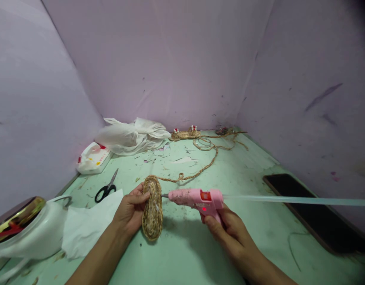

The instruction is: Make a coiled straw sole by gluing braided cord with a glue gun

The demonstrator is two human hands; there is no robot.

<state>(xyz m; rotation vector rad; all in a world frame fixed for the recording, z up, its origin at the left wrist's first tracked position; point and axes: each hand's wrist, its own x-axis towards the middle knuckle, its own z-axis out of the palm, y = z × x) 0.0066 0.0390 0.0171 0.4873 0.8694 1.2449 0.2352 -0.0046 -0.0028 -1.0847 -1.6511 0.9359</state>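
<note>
My left hand [131, 209] grips a small braided straw sole [152, 221], thumb on its face and fingers behind it. The sole is a long oval wound from braid, held upright above the table. From its top a loose straw braid [200, 173] trails back and to the right. My right hand [230, 231] is closed around the handle of a pink glue gun [197, 198], its red light lit. The nozzle points left, at or very near the sole's right edge; whether it touches, I cannot tell. A long clear glue stick [289, 200] sticks out of the gun's rear.
Black-handled scissors [106, 190], white paper [84, 225] and a white pot-like vessel [45, 229] lie left. Behind are a tissue pack [94, 158], a white plastic bag [134, 136] and finished-looking straw slippers [185, 135]. A dark phone [313, 213] lies right on the green table [170, 261].
</note>
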